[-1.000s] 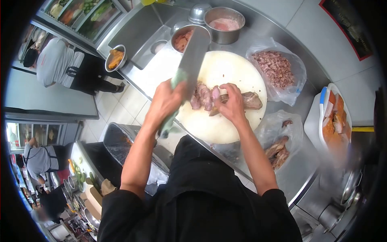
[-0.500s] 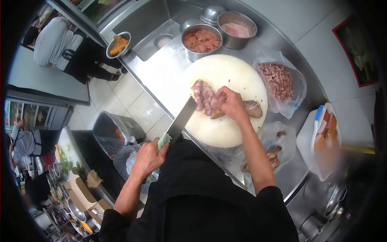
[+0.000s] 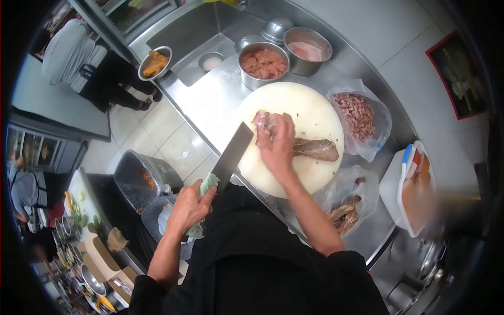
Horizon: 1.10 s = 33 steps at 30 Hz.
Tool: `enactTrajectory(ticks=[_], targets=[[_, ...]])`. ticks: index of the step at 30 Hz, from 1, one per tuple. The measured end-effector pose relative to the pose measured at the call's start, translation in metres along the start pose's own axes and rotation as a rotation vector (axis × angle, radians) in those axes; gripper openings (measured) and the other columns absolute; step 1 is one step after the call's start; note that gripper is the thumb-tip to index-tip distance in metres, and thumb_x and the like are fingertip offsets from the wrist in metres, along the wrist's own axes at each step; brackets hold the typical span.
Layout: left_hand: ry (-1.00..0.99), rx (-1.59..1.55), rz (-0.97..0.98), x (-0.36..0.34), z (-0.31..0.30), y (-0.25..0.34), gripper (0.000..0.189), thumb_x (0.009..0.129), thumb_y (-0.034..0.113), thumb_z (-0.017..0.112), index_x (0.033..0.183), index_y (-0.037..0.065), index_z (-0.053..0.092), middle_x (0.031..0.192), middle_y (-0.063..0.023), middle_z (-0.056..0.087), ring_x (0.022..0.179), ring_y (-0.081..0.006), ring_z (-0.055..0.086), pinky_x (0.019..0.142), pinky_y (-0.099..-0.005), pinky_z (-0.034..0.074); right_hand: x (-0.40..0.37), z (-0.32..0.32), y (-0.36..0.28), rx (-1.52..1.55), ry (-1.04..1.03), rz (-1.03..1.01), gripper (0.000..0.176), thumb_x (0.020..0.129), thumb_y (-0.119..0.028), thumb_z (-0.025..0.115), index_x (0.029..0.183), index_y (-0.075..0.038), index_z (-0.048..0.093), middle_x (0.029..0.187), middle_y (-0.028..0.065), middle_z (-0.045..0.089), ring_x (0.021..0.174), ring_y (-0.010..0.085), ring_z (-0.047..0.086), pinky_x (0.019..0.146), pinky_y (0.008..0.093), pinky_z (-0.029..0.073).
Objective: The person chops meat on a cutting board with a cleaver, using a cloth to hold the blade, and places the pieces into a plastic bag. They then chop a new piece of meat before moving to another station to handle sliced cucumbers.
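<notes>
My left hand [image 3: 188,209] is closed around the handle of a cleaver [image 3: 234,152], which has a pale green cloth [image 3: 209,182] wrapped about it. The broad blade points up and right, its tip by the left part of a round white chopping board [image 3: 315,110]. On the board, my right hand [image 3: 278,144] grips a reddish piece of meat [image 3: 261,119] with fingers curled over it, hiding much of it. A long, darker piece of meat [image 3: 316,149] lies just right of that hand.
Behind the board stand a steel pot of meat pieces [image 3: 264,64] and another pot [image 3: 308,50]. Bags of chopped meat [image 3: 356,115] and dark meat strips [image 3: 345,212] lie at right. A bowl [image 3: 156,63] sits by the sink; a bin [image 3: 144,176] stands at left.
My right hand has shifted left from the meat's right end, changing from a pinch to a grip over the top. The cleaver stays nearly still. The view has tilted slightly.
</notes>
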<state>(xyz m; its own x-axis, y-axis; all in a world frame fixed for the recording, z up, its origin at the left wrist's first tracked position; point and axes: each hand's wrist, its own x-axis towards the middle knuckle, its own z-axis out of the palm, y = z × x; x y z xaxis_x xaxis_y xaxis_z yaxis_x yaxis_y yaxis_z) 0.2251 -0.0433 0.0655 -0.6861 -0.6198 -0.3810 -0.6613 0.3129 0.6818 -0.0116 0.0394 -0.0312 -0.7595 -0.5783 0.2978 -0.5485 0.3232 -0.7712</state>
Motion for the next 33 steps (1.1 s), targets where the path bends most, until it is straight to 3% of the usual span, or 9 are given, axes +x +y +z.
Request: enactTrajectory(ticks=[6, 8, 12, 18, 20, 22, 26, 31, 33], targets=[[0.033, -0.061, 0.012, 0.000, -0.003, -0.020, 0.030, 0.096, 0.025, 0.060, 0.098, -0.004, 0.066, 0.081, -0.0273, 0.068, 0.081, -0.0476, 0.066, 0.074, -0.0474, 0.051, -0.015, 0.057, -0.003, -0.337, 0.108, 0.125, 0.074, 0.094, -0.024, 0.062, 0.154, -0.002, 0.025, 0.157, 0.0334, 0.019, 0.142, 0.0603, 0.016, 0.114, 0.0685, 0.014], [0.058, -0.130, -0.031, -0.001, -0.004, -0.027, 0.033, 0.097, 0.028, 0.061, 0.102, -0.004, 0.065, 0.079, -0.0114, 0.067, 0.075, -0.0179, 0.059, 0.071, -0.0365, 0.048, -0.016, 0.062, 0.008, -0.437, 0.095, 0.146, 0.070, 0.096, -0.024, 0.058, 0.154, -0.002, 0.026, 0.157, 0.0322, 0.020, 0.141, 0.0594, 0.018, 0.113, 0.0687, 0.016], [0.053, -0.132, -0.082, -0.002, -0.011, -0.026, 0.036, 0.099, 0.030, 0.062, 0.105, -0.004, 0.067, 0.081, -0.0090, 0.068, 0.077, -0.0158, 0.058, 0.072, -0.0340, 0.048, -0.002, 0.072, 0.016, -0.380, 0.087, 0.136, 0.067, 0.097, -0.022, 0.055, 0.154, -0.003, 0.027, 0.158, 0.0303, 0.020, 0.142, 0.0591, 0.018, 0.112, 0.0714, 0.016], [0.088, -0.170, -0.092, 0.007, -0.012, -0.032, 0.035, 0.099, 0.031, 0.061, 0.101, -0.004, 0.067, 0.076, -0.0151, 0.067, 0.070, -0.0209, 0.061, 0.068, -0.0369, 0.049, 0.023, 0.073, 0.004, -0.243, 0.084, 0.188, 0.067, 0.100, -0.027, 0.053, 0.157, -0.008, 0.024, 0.160, 0.0318, 0.015, 0.145, 0.0586, 0.011, 0.115, 0.0707, 0.013], [0.093, -0.157, -0.082, 0.009, -0.013, -0.026, 0.035, 0.099, 0.030, 0.061, 0.101, -0.004, 0.067, 0.076, -0.0150, 0.067, 0.070, -0.0201, 0.061, 0.068, -0.0367, 0.049, 0.023, 0.047, -0.009, -0.188, 0.163, 0.185, 0.057, 0.099, -0.025, 0.055, 0.151, -0.008, 0.037, 0.158, 0.0282, 0.025, 0.148, 0.0532, 0.014, 0.117, 0.0668, 0.015], [0.100, -0.145, -0.090, 0.007, -0.014, -0.020, 0.034, 0.099, 0.030, 0.061, 0.101, -0.004, 0.067, 0.076, -0.0149, 0.068, 0.071, -0.0193, 0.061, 0.069, -0.0366, 0.049, 0.020, -0.011, -0.014, 0.285, -0.011, -0.073, 0.049, 0.089, -0.018, 0.063, 0.136, -0.006, 0.054, 0.151, 0.0222, 0.040, 0.147, 0.0438, 0.026, 0.117, 0.0602, 0.022], [0.023, -0.085, -0.075, 0.011, -0.013, 0.004, 0.032, 0.100, 0.029, 0.061, 0.102, -0.003, 0.067, 0.074, -0.0137, 0.067, 0.068, -0.0185, 0.061, 0.066, -0.0354, 0.049, -0.002, -0.100, 0.017, -0.270, -0.198, -0.086, 0.051, 0.066, -0.007, 0.070, 0.116, -0.012, 0.064, 0.127, 0.0131, 0.057, 0.125, 0.0325, 0.050, 0.113, 0.0505, 0.031], [-0.066, -0.038, -0.029, 0.021, 0.005, 0.023, 0.034, 0.100, 0.030, 0.060, 0.098, -0.003, 0.067, 0.074, -0.0182, 0.068, 0.067, -0.0257, 0.067, 0.063, -0.0387, 0.050, -0.011, -0.090, 0.065, -0.371, -0.236, -0.134, 0.051, 0.062, -0.011, 0.073, 0.112, -0.011, 0.061, 0.118, 0.0097, 0.057, 0.118, 0.0309, 0.052, 0.109, 0.0458, 0.032], [-0.058, -0.032, 0.019, 0.023, 0.013, 0.027, 0.034, 0.100, 0.030, 0.060, 0.097, -0.003, 0.066, 0.071, -0.0226, 0.067, 0.067, -0.0361, 0.069, 0.062, -0.0428, 0.050, -0.010, -0.075, 0.071, -0.334, -0.225, -0.140, 0.049, 0.061, -0.011, 0.074, 0.108, -0.012, 0.061, 0.115, 0.0094, 0.056, 0.115, 0.0302, 0.052, 0.107, 0.0455, 0.032]])
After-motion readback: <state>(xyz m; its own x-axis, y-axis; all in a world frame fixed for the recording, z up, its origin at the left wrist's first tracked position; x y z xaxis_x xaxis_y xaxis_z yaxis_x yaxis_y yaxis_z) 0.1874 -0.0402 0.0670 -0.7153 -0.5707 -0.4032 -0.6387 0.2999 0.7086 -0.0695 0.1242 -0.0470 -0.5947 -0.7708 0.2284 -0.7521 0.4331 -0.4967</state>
